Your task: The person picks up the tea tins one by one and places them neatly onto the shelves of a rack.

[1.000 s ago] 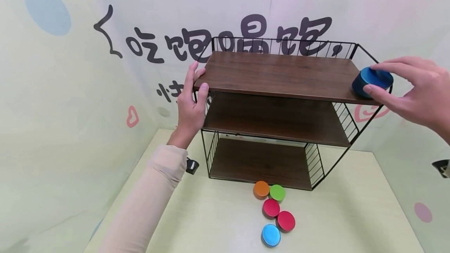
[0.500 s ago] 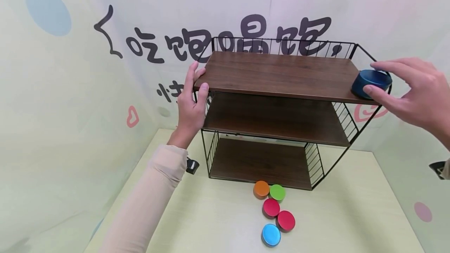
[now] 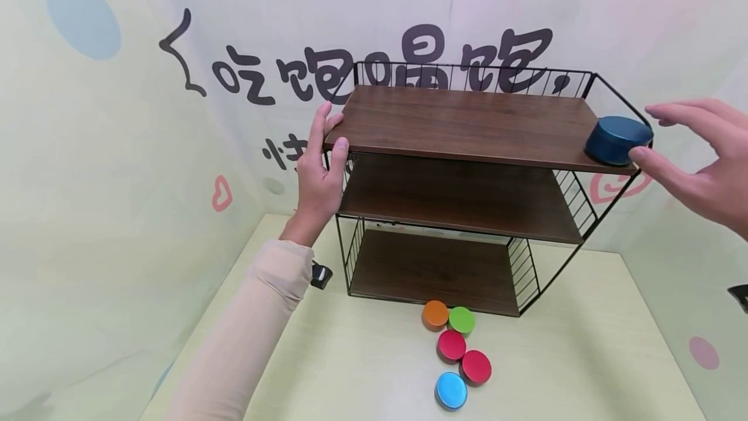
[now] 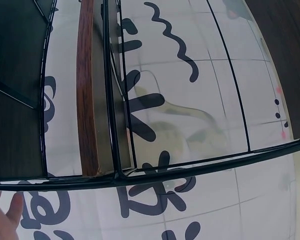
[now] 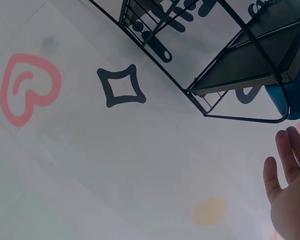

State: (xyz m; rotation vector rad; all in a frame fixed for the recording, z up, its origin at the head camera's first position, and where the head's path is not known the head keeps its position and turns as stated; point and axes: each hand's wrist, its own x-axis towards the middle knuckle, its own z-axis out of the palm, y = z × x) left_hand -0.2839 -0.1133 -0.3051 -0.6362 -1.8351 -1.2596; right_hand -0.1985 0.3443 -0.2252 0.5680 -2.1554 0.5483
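A three-tier shelf rack (image 3: 461, 122) with dark wood boards and a black wire frame stands on the table. My left hand (image 3: 318, 184) holds its top board at the left front corner, thumb at the front edge and fingers by the side. A round dark blue tin (image 3: 616, 140) sits on the top board's right front corner. Just right of it my right hand (image 3: 710, 154) has its fingers spread, thumb tip close beside the tin's side. In the right wrist view, the blue tin (image 5: 292, 95) shows past the frame, above the fingers (image 5: 287, 155).
On the pale table (image 3: 350, 369), in front of the rack, lie an orange tin (image 3: 435, 315), a green tin (image 3: 461, 320), two red tins (image 3: 452, 345) and a light blue tin (image 3: 450, 390). A printed cloth wall (image 3: 175, 115) surrounds the table.
My right hand has drawn back to the right and let go of the dark blue tin, which stays on the top board's corner. The left hand keeps its place.
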